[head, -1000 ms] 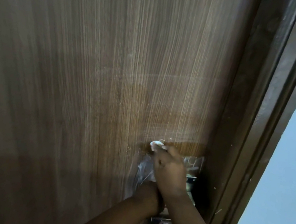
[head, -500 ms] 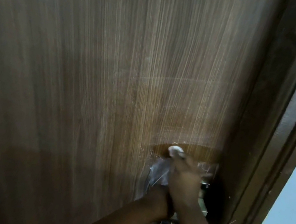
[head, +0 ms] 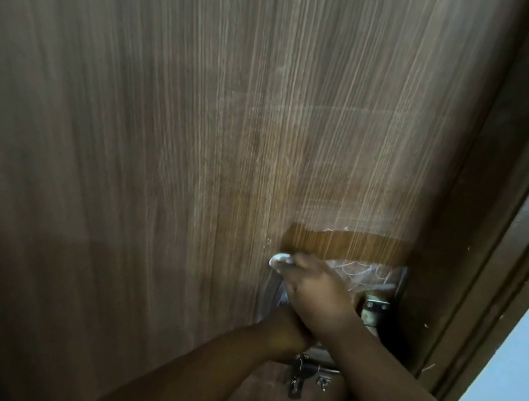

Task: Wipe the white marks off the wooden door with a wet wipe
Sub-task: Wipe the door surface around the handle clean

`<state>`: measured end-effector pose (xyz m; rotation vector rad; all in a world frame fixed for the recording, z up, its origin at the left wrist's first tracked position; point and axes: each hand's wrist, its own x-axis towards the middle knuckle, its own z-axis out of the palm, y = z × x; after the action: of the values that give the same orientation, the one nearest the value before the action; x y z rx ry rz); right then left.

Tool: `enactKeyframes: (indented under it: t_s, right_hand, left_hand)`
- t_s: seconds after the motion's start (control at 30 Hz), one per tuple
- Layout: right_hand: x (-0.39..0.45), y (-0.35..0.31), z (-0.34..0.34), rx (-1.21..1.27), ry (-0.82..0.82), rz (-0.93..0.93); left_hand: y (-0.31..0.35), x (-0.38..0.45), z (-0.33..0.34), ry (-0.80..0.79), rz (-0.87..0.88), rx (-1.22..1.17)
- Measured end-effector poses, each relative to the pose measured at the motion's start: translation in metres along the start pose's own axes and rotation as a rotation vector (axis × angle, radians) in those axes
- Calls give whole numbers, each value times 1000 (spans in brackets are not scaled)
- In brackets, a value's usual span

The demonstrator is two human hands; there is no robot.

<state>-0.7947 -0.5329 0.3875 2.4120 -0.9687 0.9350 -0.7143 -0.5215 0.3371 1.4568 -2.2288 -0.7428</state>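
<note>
Just above the latch [head: 374, 309], right hand [head: 318, 292] pinches a balled wet wipe [head: 279, 261]; left hand's [head: 287, 334] grip is hidden; white marks [head: 355, 272] may merely smear across the door [head: 160, 149]

The left hand [head: 286, 337] is mostly hidden under the right wrist. The lock [head: 374, 309] at 5 o'clock is half covered. The wipe [head: 280, 260] is blurred.

Both forearms are bare to the frame's edge, no sleeves; left hand [head: 283, 333], right hand [head: 318, 292].
</note>
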Motion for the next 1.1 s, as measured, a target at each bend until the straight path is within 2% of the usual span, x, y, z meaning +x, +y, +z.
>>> enactKeyframes:
  t_s: [0.07,0.13,0.2,0.3,0.33,0.4,0.5,0.57,0.63,0.67,0.73,0.87,0.93,1.0,1.1]
  right_hand:
    - [-11,0,9,25,-74,-7]
    - [-14,3,16,58,-81,6]
    - [-17,3,18,71,-137,7]
    - [-29,-3,28,39,-308,38]
    - [-35,-6,33,26,-391,69]
    - [-46,-14,45,-17,-482,118]
    - [-57,-27,56,69,-505,230]
    - [-60,-36,61,2,-487,229]
    - [-64,-41,61,-8,-480,257]
    - [-65,-42,62,-20,-475,261]
    - [-72,-41,70,-34,-478,230]
    - [-85,-35,79,13,-465,212]
    - [-80,-32,78,74,-354,250]
    - [-60,-32,64,234,-211,332]
    - [-14,-28,34,195,62,388]
  left_hand:
    - [-2,-6,-2,-51,16,-55]
    - [-6,-13,-8,-49,-60,-183]
    - [-11,-22,-19,-155,-131,-285]
    - [-21,-35,-54,-442,-197,-76]
    - [-23,-37,-69,-459,-239,-37]
    - [-19,-38,-99,-294,-246,-9]
    - [4,-38,-135,311,-21,14]
    - [22,-36,-150,715,255,231]
    - [33,-27,-160,980,430,574]
    - [36,-22,-164,1046,430,709]
    - [37,-11,-170,1067,347,874]
    - [26,6,-176,1073,305,1019]
    - [20,11,-176,1113,342,1084]
    - [19,13,-175,1147,358,1100]
    - [19,14,-174,1179,365,1082]
